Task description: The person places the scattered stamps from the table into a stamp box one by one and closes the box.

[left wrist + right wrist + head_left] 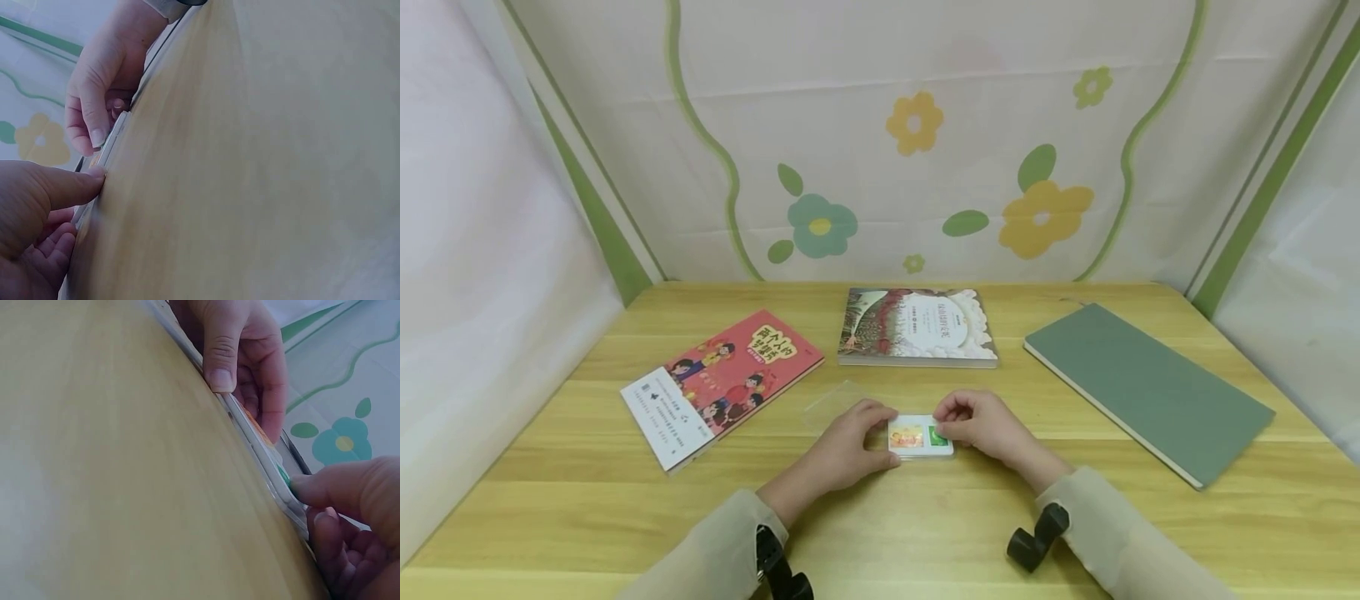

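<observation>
A small flat white rectangular case (916,452) lies on the table in front of the person. On its top are an orange-yellow picture (906,436) and a small green sticker (934,435). The left hand (850,442) grips the case's left end, thumb at the near edge and fingers at the far edge. At the right end the right hand (988,423) has its thumb and curled forefinger on the green sticker, partly covering it. The right wrist view shows the thumb tip against the green sticker (284,475); what lies under the fingertips is hidden.
A clear plastic sheet (835,402) lies behind the left hand. A red picture book (730,379) is at the left, an illustrated book (917,327) at the back, and a green hardcover book (1150,387) at the right. Printed cloth walls (865,150) surround the wooden table (587,517).
</observation>
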Available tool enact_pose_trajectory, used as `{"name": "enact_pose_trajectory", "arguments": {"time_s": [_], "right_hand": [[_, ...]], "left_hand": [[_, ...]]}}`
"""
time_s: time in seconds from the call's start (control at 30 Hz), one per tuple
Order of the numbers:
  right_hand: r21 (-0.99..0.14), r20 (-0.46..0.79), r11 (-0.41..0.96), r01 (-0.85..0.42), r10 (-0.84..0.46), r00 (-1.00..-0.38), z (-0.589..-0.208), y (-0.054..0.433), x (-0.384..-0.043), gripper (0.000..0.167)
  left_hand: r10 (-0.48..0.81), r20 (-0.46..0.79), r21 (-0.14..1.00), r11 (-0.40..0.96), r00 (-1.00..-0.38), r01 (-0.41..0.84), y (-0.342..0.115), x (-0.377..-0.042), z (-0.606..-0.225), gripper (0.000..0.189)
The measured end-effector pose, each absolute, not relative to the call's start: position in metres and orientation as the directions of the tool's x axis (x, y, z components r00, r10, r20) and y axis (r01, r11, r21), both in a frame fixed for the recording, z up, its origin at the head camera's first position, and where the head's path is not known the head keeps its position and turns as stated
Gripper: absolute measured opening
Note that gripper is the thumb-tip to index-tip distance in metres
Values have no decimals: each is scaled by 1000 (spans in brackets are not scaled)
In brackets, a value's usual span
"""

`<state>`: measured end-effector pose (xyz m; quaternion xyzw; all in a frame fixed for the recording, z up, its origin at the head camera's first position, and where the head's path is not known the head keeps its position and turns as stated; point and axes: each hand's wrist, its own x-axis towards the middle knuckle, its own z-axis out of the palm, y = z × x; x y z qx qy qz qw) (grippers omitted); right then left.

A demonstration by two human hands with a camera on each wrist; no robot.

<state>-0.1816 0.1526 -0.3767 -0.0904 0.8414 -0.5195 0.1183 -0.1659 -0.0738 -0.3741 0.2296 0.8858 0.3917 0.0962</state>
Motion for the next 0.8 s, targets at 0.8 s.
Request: {"name": "enact_pose_trajectory", "arguments": {"time_s": [0.8], "right_hand": [[-909, -165, 417, 8, -341, -926, -339, 156, -199, 27]], "left_hand": [[522, 68, 642, 629, -850, 438, -90, -167, -348, 59]]}}
